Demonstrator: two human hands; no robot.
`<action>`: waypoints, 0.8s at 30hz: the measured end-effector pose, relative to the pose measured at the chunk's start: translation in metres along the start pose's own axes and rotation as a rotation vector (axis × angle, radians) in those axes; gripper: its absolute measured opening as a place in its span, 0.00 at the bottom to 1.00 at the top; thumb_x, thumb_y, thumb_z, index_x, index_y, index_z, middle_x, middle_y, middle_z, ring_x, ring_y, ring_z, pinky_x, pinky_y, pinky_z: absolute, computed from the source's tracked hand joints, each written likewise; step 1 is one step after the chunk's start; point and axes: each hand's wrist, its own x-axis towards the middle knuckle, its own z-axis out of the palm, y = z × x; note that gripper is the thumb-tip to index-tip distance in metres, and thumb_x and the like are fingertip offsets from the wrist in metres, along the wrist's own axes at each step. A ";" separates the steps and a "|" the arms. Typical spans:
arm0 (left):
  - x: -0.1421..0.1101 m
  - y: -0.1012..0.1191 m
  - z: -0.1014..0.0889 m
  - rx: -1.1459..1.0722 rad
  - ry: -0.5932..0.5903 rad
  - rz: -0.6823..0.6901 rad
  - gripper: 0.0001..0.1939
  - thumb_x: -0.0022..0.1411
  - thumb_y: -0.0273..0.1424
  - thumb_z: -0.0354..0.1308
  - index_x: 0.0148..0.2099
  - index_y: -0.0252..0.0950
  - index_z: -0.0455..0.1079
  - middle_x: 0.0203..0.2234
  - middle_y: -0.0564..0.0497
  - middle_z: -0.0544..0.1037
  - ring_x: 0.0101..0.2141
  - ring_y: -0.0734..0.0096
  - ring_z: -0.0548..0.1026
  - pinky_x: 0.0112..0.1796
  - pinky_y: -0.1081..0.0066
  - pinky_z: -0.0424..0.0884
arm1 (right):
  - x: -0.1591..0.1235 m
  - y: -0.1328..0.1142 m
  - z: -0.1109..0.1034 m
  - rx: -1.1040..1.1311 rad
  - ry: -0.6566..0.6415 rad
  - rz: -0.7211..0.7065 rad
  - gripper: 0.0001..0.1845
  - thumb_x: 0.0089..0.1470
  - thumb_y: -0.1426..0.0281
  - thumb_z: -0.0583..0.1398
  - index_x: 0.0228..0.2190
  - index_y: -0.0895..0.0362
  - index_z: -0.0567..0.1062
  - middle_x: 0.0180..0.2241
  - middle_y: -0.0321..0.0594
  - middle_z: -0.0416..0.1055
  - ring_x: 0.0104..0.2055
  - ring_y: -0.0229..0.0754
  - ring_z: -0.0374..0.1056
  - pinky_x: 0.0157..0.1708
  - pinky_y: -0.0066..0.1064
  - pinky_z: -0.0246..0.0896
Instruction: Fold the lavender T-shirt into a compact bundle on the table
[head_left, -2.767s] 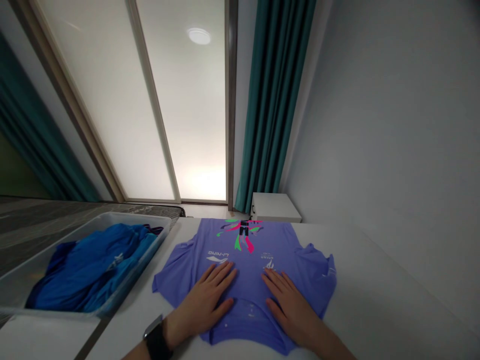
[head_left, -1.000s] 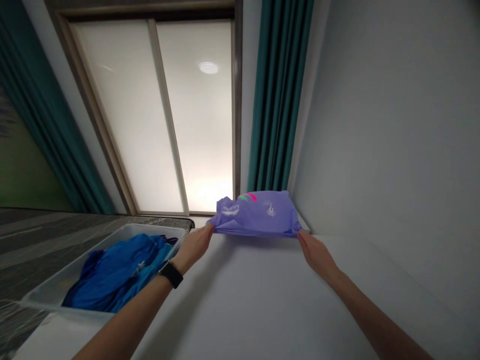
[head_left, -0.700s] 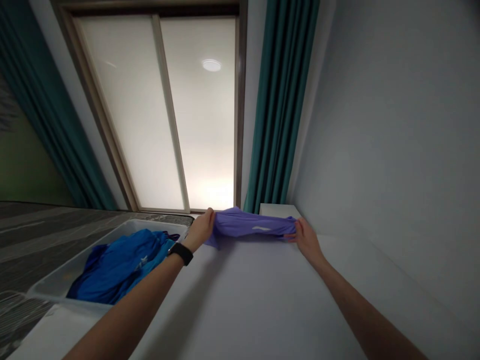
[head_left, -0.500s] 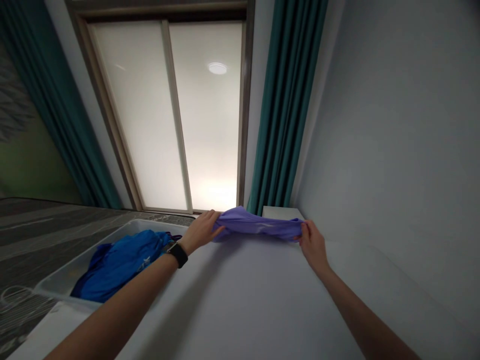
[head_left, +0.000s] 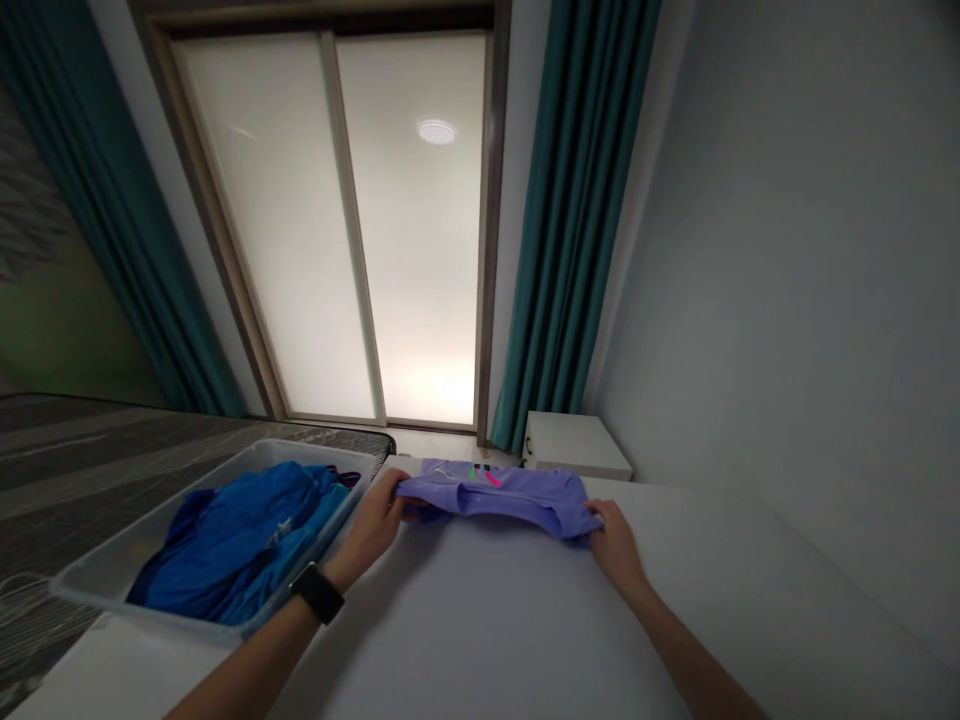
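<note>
One purple shirt (head_left: 517,498) is bunched at the far edge of a white desk (head_left: 510,610), between two hands: the fingers of the left hand (head_left: 379,518) are clamped on one side, those of the right hand (head_left: 616,545) on the other. Gripped only at its sides, the slack cloth could crease or twist; so near the edge, it could slip over. Also: one plastic tub (head_left: 82,592) of blue clothes (head_left: 232,540), their number unclear; one wristwatch (head_left: 318,594); one white cabinet (head_left: 574,445); two teal curtains (head_left: 574,230).
</note>
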 end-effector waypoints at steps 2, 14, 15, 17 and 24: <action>0.009 -0.004 0.005 -0.033 0.048 -0.084 0.06 0.64 0.35 0.47 0.40 0.40 0.59 0.34 0.49 0.75 0.30 0.64 0.78 0.28 0.63 0.77 | 0.015 -0.005 0.006 0.072 0.056 0.083 0.16 0.47 0.69 0.51 0.39 0.56 0.71 0.27 0.40 0.73 0.29 0.45 0.72 0.29 0.36 0.69; 0.113 0.000 0.011 0.491 -0.055 0.037 0.07 0.63 0.32 0.45 0.36 0.40 0.63 0.27 0.50 0.75 0.33 0.61 0.76 0.39 0.66 0.68 | 0.108 -0.038 -0.016 0.067 0.134 0.055 0.17 0.44 0.71 0.50 0.37 0.55 0.72 0.29 0.39 0.75 0.34 0.45 0.71 0.36 0.35 0.68; 0.123 0.005 0.007 0.498 -0.047 0.064 0.09 0.65 0.33 0.42 0.39 0.40 0.64 0.29 0.49 0.75 0.34 0.62 0.75 0.39 0.66 0.68 | 0.119 -0.042 -0.025 0.024 0.144 0.025 0.18 0.44 0.72 0.50 0.37 0.55 0.72 0.31 0.41 0.75 0.37 0.46 0.71 0.40 0.37 0.66; 0.139 0.013 0.000 0.506 -0.048 0.104 0.14 0.67 0.35 0.39 0.42 0.39 0.64 0.30 0.49 0.76 0.33 0.64 0.75 0.38 0.67 0.68 | 0.134 -0.048 -0.041 -0.054 0.146 -0.037 0.20 0.44 0.74 0.50 0.40 0.55 0.71 0.36 0.44 0.75 0.43 0.48 0.69 0.46 0.38 0.63; 0.141 0.009 -0.009 0.582 -0.078 0.119 0.19 0.65 0.34 0.39 0.38 0.34 0.71 0.33 0.44 0.79 0.38 0.57 0.76 0.41 0.62 0.70 | 0.131 -0.040 -0.059 -0.255 -0.017 -0.122 0.20 0.45 0.78 0.50 0.38 0.54 0.74 0.34 0.43 0.76 0.41 0.47 0.71 0.45 0.34 0.62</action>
